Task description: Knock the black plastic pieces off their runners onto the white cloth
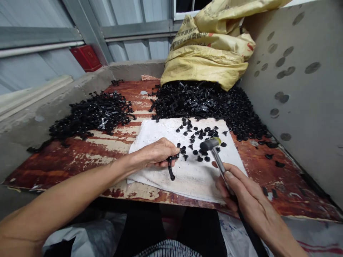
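Observation:
My left hand (160,152) is closed on a black jointed part (169,168) above the left half of a white cloth (184,178); one arm of the part hangs down below the fingers. In my right hand (238,185) is a small hammer (218,159), gripped by its handle, its black and yellow head up and pointing left. Several small black round caps (199,158) lie scattered over the cloth between the hands, some beside my left fingertips. The hammer head is over some of these caps.
A heap of black parts (93,112) lies at the left of the worn red board (66,160). Behind the cloth, a larger heap (187,100) spills from a yellow sack (206,60). A grey spotted panel (300,89) stands at the right, a red box (85,58) at the back left.

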Tool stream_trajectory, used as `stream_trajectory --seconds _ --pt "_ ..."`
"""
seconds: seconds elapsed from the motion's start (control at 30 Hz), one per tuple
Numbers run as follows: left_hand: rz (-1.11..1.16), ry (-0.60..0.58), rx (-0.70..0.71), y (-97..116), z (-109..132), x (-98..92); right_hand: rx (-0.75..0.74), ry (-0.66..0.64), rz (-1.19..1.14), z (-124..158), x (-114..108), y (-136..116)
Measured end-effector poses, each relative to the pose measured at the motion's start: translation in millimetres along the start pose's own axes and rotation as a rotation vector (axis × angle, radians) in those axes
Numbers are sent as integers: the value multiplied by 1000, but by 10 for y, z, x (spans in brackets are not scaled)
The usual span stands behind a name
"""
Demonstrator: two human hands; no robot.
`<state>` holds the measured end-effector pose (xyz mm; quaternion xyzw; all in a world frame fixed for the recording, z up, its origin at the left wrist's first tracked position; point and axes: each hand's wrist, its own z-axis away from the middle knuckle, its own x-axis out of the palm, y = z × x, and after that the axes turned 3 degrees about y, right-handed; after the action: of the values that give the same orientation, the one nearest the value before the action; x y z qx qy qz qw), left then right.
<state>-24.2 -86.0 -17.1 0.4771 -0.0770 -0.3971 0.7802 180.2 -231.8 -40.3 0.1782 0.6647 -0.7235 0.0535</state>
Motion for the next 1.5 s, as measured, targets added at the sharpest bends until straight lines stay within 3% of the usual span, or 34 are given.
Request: stream_trajectory --seconds 0.1,0.2,0.3,0.53,0.77,0.87,0.93,1.03,1.07,1.1,1.17,1.2,1.27,1.37,1.5 --pt "7 -9 8 22 9 -1 -308 98 308 -12 -52 -53" --pt "8 -19 16 22 12 4 -628 154 444 -57 -57 -104" --pt "22 -31 19 13 3 9 -774 191 509 -123 -24 -131" --pt "-6 -24 19 -30 -25 1 -747 52 863 -244 41 -15" --pt "151 -101 -15 -28 8 -8 -749 62 924 -266 10 -29" --pt "166 -102 -17 -49 11 -18 -742 22 804 -230 -44 -171" --pt "161 -102 -20 -54 19 -22 -773 61 671 -173 -69 -292" --pt "148 -112 6 -48 34 -21 -827 283 563 -119 -59 -368" --pt "142 -108 8 -46 36 -19 -813 281 580 -125 -47 -349" --pt "138 -102 2 -44 36 -17 -871 273 593 -141 -33 -314" --pt "124 -91 -26 -45 29 -12 -772 33 744 -188 -9 -233" --pt "116 -88 -37 -47 24 -10 -742 8 764 -208 0 -205" --pt "109 -89 -47 -52 13 -6 -737 46 665 -224 20 -190" --pt "98 -85 -39 -59 -4 3 -770 227 561 -219 56 -216" --pt "23 -42 -19 -50 -2 18 -664 -11 766 -250 43 -200"
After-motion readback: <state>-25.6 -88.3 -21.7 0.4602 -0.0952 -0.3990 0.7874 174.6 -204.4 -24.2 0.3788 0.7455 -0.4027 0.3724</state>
